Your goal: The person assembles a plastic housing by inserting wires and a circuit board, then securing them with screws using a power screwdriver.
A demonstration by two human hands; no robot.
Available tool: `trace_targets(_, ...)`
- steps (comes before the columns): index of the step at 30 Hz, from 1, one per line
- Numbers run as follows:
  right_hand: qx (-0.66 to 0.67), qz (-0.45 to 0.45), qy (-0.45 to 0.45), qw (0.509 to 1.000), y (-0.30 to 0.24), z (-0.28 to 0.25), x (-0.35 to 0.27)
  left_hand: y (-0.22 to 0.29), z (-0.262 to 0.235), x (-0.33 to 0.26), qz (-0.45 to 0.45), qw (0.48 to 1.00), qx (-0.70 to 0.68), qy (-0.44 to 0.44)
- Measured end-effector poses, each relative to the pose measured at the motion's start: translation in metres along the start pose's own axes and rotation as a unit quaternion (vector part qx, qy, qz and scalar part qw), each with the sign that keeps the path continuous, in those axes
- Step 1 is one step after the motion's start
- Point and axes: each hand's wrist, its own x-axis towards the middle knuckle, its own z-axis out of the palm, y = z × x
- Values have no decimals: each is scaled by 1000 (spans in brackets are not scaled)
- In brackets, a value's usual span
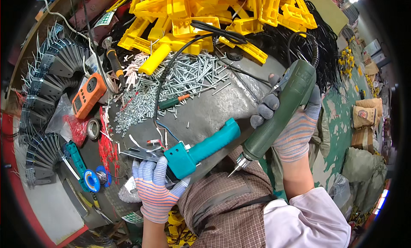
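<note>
At the left edge of the workbench point(222, 106), grey metal brackets point(51, 72) are seen stacked in a curved row. Just to their right an orange handheld meter point(87, 95) is laid, with a roll of tape point(93, 128) and a blue solder spool point(91, 180) below it near the front edge. The left hand point(156, 190), in a striped glove, is closed around the head end of a teal plastic handle point(201, 149), which is held over the front edge of the workbench with its grip pointing up and to the right; thin wires point(165, 134) are seen leaving its top. A spread of loose screws point(180, 83) is found across the middle of the bench, and a heap of yellow plastic parts point(214, 16) is piled along the far edge. At the right, 1 green electric screwdriver point(280, 111) is gripped by the right hand point(295, 124), also gloved, off the bench's right edge; its bit is pointed down and left, near the teal handle but apart from it. A black coiled cord point(299, 38) is run from its top.
</note>
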Motion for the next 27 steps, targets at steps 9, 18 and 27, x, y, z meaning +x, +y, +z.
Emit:
trace_targets(9, 7, -97, 42, 994, 18, -5, 0, -1, 1, -2, 17, 1000, 16, 9)
trace_targets(18, 4, -158, 146, 977, 28, -12, -3, -2, -2, -4, 19, 1000, 2, 7)
trace_targets(27, -12, -164, 135, 977, 36, -22, 2, -2, 0, -3, 17, 1000, 13, 12)
